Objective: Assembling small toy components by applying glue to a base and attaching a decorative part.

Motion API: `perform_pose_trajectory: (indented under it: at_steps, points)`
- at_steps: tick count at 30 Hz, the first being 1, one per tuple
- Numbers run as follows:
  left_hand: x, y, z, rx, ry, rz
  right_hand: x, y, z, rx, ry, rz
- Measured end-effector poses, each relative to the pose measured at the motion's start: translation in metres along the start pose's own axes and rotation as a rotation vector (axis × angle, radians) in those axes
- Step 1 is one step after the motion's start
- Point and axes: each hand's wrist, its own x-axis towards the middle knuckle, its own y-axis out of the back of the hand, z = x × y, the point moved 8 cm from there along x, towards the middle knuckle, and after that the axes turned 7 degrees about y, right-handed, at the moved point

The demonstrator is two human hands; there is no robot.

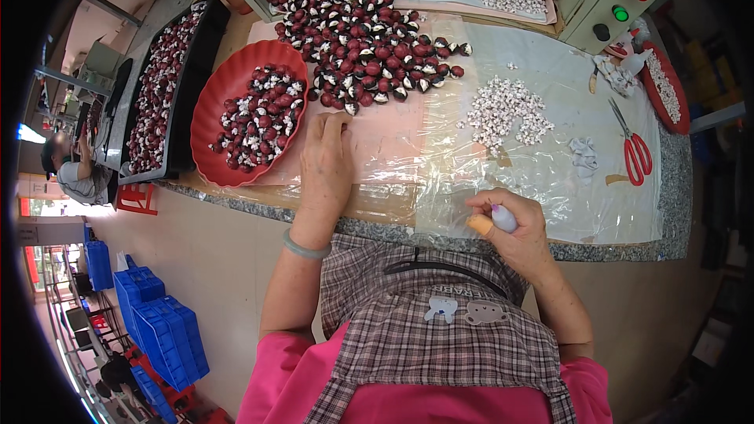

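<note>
My left hand (326, 163), a bangle on its wrist, reaches to the front edge of a heap of small dark red, black and white balls (369, 55). Its fingers are bent and pressed together, and whatever they grip is hidden. Close to the table's front edge, my right hand (522, 232) is closed around a small pale squeeze bottle (503, 218) with a purple tip. An orange finger cover (480, 224) sits on one of its digits. Beyond that hand, small white pieces (509, 110) lie loosely piled on the clear plastic sheet (448, 180).
A red scalloped bowl (206, 153) of balls and white bits stands left, beside a black tray (182, 86) of more balls. Red-handled scissors (635, 153) and a crumpled white scrap (583, 155) lie right. A metal box (605, 0) with lit buttons stands behind. Another person (78, 169) sits far left.
</note>
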Motion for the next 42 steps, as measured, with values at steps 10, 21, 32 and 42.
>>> perform_pose_trajectory:
  at_steps: [10,21,32,42]
  points:
    - [-0.054,-0.054,0.051,-1.723,0.814,-0.721,-0.006,0.014,0.026,0.595,-0.244,0.044]
    - [-0.071,-0.060,0.077,-1.733,0.737,-0.870,-0.009,0.043,0.007,0.471,-0.105,0.414]
    - [-0.079,-0.065,0.078,-1.715,0.727,-0.868,-0.015,0.045,-0.020,0.094,0.146,0.360]
    - [-0.078,-0.066,0.077,-1.692,0.696,-0.845,-0.018,0.045,-0.028,-0.068,0.132,0.374]
